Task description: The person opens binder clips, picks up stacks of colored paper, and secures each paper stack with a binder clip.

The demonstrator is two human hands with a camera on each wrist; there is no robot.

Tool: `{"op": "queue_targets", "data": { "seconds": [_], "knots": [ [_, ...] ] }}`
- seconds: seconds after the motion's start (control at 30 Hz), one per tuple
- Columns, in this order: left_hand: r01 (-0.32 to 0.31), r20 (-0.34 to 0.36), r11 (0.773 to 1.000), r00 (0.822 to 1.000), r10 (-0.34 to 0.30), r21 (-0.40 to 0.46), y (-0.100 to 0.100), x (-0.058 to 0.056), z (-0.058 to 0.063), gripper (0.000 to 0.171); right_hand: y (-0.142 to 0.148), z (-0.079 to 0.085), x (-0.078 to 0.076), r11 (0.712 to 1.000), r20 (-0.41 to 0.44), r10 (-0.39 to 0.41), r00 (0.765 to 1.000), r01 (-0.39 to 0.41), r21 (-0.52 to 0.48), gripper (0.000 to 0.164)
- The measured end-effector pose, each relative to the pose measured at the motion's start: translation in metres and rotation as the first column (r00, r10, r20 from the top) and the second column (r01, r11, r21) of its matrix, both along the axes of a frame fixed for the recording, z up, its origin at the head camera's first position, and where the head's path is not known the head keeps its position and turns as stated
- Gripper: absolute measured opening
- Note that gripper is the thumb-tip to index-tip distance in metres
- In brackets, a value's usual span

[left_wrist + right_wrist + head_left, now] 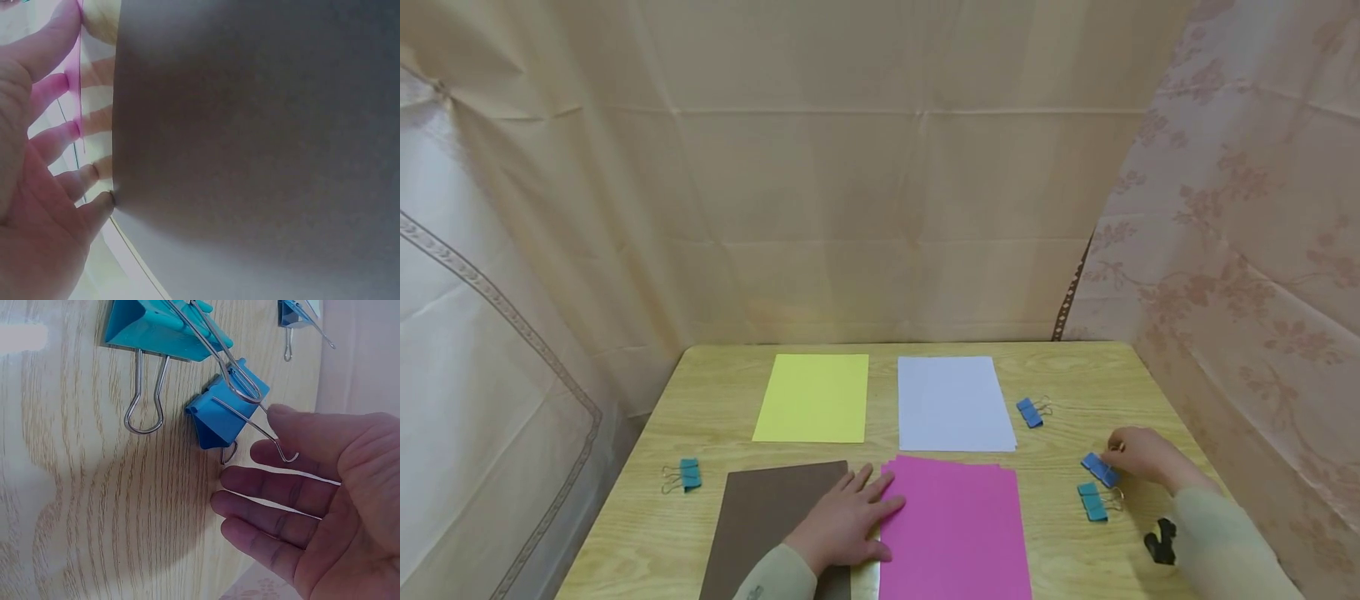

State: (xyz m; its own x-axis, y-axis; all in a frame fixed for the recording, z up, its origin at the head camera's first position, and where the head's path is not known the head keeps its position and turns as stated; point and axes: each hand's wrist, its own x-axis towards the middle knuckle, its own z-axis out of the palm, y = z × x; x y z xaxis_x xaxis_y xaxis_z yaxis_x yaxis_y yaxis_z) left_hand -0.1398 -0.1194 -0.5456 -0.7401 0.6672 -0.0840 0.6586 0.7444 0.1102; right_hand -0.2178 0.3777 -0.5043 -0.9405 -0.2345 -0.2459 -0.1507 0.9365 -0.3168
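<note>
My left hand lies with fingers spread across the gap between a dark brown sheet and a stack of pink paper. Its fingertips touch the pink stack's left edge; in the left wrist view the brown sheet fills most of the frame. At the right of the table my right hand pinches a wire handle of a blue binder clip between thumb and index finger, the other fingers loosely bent. Close beside that clip sits a teal binder clip, its wire handles spread.
Yellow paper and white paper lie at the back. Another blue binder clip is right of the white paper, and a teal clip lies far left. Near my right sleeve is a black object. Curtains surround the table.
</note>
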Motion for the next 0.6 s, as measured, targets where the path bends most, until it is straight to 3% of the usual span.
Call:
{"op": "queue_targets", "data": {
  "seconds": [0.17,0.6],
  "knots": [
    [0.004,0.003,1.0,1.0,-0.004,0.004,0.0014,0.0001,0.0008,0.076,0.0,-0.0004,0.0017,1.0,-0.012,-0.002,1.0,0.002,-0.015,0.016],
    [0.0,0.019,1.0,1.0,0.0,-0.003,0.0006,-0.0007,0.0003,0.076,-0.0012,0.0053,0.0034,0.999,0.007,0.0,1.0,0.0,-0.04,0.014]
  ]
}}
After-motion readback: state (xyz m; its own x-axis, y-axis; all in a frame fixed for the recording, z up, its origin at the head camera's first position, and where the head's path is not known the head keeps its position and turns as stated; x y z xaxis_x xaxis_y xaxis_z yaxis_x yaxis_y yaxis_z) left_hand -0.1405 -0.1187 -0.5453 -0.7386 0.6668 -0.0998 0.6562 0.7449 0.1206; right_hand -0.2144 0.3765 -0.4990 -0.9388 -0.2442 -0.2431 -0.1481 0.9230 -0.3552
